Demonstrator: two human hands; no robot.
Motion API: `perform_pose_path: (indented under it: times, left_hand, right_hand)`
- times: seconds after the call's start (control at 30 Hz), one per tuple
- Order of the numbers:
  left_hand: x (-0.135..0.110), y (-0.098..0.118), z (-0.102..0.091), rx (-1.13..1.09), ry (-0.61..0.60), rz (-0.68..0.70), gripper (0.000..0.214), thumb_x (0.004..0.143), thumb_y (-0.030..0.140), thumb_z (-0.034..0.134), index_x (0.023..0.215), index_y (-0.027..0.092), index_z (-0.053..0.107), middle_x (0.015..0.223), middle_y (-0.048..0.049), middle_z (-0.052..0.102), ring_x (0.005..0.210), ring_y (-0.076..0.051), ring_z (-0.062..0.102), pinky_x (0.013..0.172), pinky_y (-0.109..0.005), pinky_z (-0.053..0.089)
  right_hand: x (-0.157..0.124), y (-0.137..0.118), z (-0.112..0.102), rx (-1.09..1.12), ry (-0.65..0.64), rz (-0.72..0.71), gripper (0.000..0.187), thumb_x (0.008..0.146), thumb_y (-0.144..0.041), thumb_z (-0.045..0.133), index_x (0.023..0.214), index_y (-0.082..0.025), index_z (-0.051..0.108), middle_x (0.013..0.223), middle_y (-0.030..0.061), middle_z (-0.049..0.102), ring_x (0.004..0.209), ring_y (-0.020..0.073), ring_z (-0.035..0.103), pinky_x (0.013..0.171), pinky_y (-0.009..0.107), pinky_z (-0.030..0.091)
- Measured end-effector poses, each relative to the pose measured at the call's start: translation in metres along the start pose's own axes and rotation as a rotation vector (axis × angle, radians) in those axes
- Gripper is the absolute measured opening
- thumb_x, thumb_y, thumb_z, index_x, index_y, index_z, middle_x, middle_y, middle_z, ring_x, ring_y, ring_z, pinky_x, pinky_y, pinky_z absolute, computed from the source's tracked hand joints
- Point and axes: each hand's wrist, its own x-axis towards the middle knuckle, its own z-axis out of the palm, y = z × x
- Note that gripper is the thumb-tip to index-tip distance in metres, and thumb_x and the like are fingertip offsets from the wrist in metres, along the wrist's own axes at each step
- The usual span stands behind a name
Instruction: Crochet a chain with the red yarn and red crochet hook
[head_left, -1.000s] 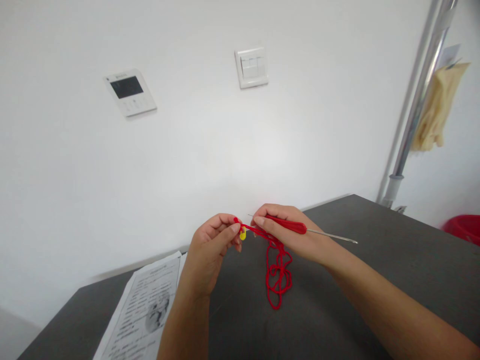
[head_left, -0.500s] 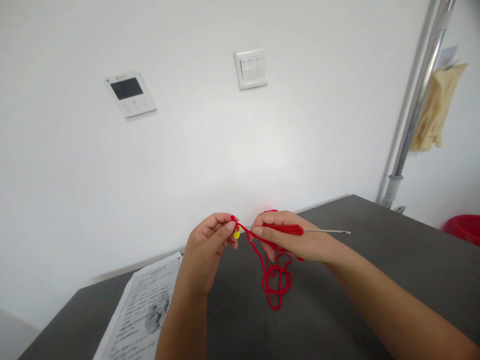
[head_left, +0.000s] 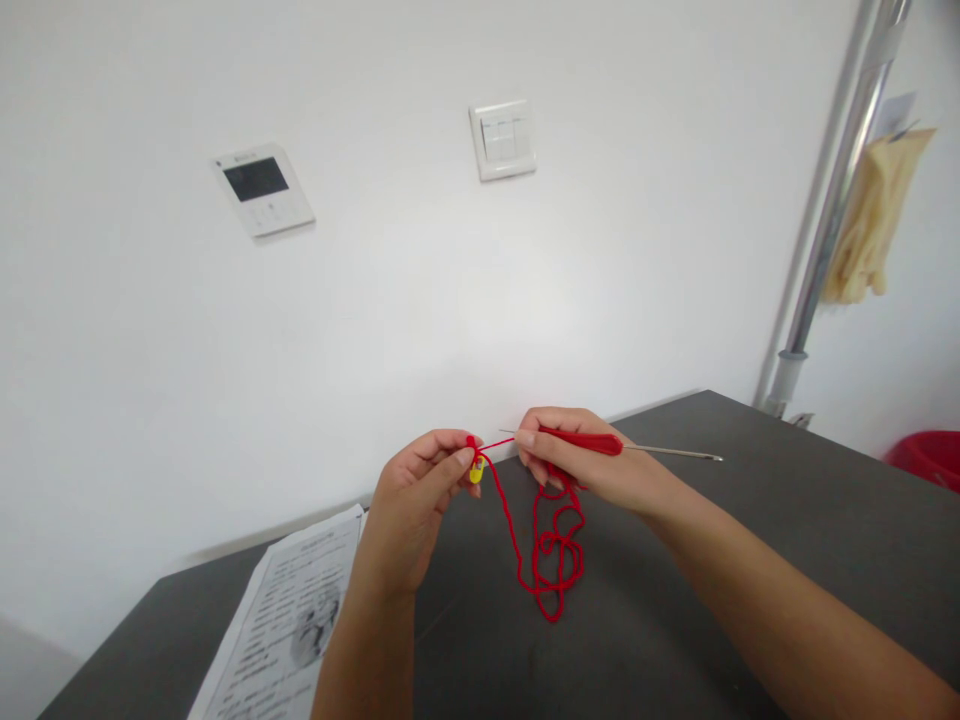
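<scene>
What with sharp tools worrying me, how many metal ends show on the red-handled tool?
2: the thin metal end pokes beyond the right hand; the longer metal end extends the opposite way from the red handle, which the hand partly covers.

Yarn strand (head_left: pixel 498 443) across gap between hands (head_left: pixel 420 485) (head_left: pixel 589 467)

Papers (head_left: pixel 277 610) lie left of the yarn (head_left: pixel 536 550).

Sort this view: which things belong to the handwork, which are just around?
In the work:
left hand
right hand
red yarn
red-handled hook
yellow clip

Just around:
wall panel
light switch
yellow gloves
metal pole
red container
printed sheets (not held; role unclear)
</scene>
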Motion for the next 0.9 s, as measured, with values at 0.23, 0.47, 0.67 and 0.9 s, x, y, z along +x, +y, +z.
perform_pose_path:
  times: [0.23,0.47,0.67,0.9]
  left_hand:
    - [-0.001,-0.005,0.004,0.022,-0.134,-0.106,0.019,0.067,0.027,0.082,0.074,0.014,0.069,0.057,0.0014,0.065,0.05,-0.009,0.055,0.048,-0.021,0.043]
    - [-0.001,-0.008,0.007,-0.008,-0.185,-0.122,0.018,0.067,0.022,0.081,0.081,0.012,0.074,0.067,-0.0007,0.069,0.053,-0.009,0.057,0.052,-0.022,0.047]
    - [-0.002,-0.007,0.01,-0.102,-0.217,-0.182,0.02,0.066,0.023,0.08,0.081,0.01,0.076,0.064,-0.0019,0.066,0.054,-0.009,0.056,0.051,-0.021,0.047]
    - [-0.001,-0.009,0.014,-0.094,-0.21,-0.181,0.025,0.067,0.031,0.083,0.073,0.01,0.072,0.059,0.0001,0.06,0.051,-0.007,0.05,0.049,-0.02,0.044]
  right_hand:
    - [0.002,0.001,0.013,0.29,0.251,-0.074,0.029,0.088,-0.043,0.068,0.075,-0.017,0.064,0.084,0.0037,0.074,0.058,0.0081,0.056,0.05,0.019,0.045]
    - [0.007,0.007,0.025,0.688,0.284,-0.095,0.027,0.079,-0.037,0.079,0.069,-0.016,0.066,0.076,0.0039,0.075,0.062,0.0099,0.067,0.054,0.016,0.053]
    - [0.008,0.009,0.028,0.715,0.306,-0.102,0.027,0.079,-0.037,0.08,0.069,-0.015,0.067,0.075,0.0038,0.074,0.063,0.0097,0.068,0.059,0.016,0.057]
    - [0.007,0.007,0.03,0.706,0.302,-0.117,0.027,0.08,-0.036,0.08,0.069,-0.015,0.067,0.073,0.0021,0.073,0.059,0.0079,0.064,0.056,0.015,0.055]
